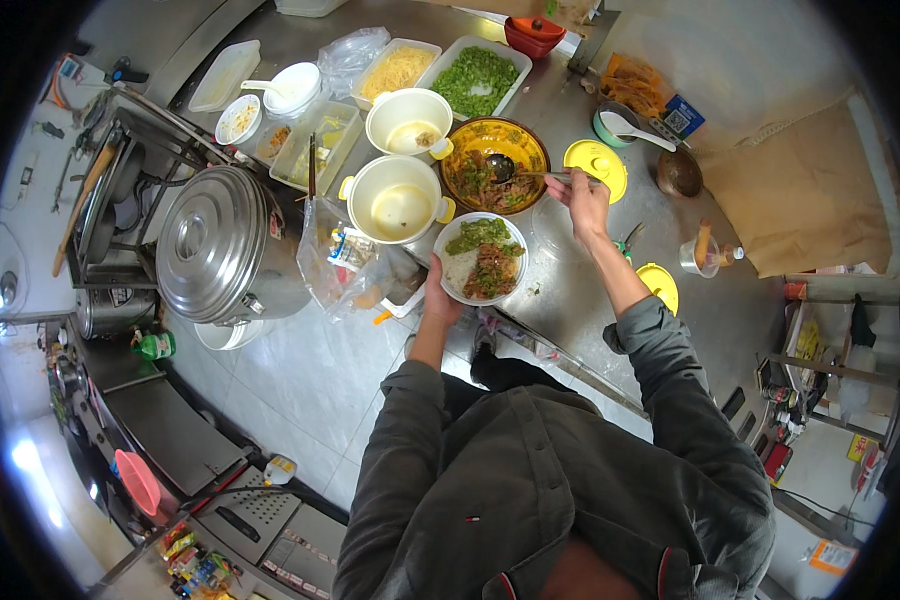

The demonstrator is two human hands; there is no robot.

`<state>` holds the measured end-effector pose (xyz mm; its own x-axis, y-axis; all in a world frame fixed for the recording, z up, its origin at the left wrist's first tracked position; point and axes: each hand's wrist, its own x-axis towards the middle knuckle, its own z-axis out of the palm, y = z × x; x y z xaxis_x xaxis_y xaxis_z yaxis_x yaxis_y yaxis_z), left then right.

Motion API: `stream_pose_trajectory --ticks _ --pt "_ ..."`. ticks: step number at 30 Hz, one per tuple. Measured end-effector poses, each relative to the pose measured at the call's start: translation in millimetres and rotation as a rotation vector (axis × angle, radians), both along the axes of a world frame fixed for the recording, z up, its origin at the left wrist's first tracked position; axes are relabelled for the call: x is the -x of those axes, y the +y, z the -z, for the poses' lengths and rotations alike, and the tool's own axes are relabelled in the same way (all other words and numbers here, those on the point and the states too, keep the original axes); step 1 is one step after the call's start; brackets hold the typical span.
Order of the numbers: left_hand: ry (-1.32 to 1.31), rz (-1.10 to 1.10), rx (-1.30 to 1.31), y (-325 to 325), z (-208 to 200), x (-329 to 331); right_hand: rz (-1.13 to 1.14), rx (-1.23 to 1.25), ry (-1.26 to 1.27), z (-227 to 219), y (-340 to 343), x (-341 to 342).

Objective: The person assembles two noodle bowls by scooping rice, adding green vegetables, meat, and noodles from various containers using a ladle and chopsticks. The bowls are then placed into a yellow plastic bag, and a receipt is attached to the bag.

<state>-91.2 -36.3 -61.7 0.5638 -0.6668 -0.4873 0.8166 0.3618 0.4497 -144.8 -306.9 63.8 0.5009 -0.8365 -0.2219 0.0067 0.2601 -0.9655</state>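
My left hand (439,298) grips the near-left side of a white bowl (523,250) at the counter's front edge. White food, probably rice or noodles, lies in it with chopped greens (475,236) and brown minced topping (494,272). My right hand (582,200) is closed around the handle of a metal ladle (501,168). The ladle's head rests inside a patterned yellow bowl (482,130) of brown meat mixture, just beyond the white bowl. Two cream pots, the nearer pot (394,205) and the farther pot (408,118), stand left of these bowls.
Tubs of chopped greens (475,80) and yellow shreds (398,70) stand at the back. Yellow lids (596,165) and scissors (629,240) lie to the right. A large lidded steel pot (220,240) is at left, beside a plastic bag (330,265).
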Motion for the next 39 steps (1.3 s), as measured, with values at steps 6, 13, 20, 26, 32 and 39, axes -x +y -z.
stream_pose_trajectory --ticks 6,13,20,26,32,39 --pt "0.046 -0.007 0.087 0 -12 0 0.095 -0.104 -0.101 -5 0 23" --pt "-0.068 -0.005 0.115 -22 -38 -2 -0.071 0.105 -0.096 -73 2 59" --pt "0.031 0.0 0.227 -48 -71 -14 -0.358 0.47 -0.034 -136 27 139" --pt "0.016 -0.022 0.247 -56 -81 -20 -0.743 1.176 0.122 -134 46 173" --pt "-0.047 0.046 0.241 -54 -83 -23 -0.796 1.211 0.103 -143 49 177" --pt "0.005 0.019 0.259 -47 -86 -31 -0.924 1.32 0.087 -162 46 190"
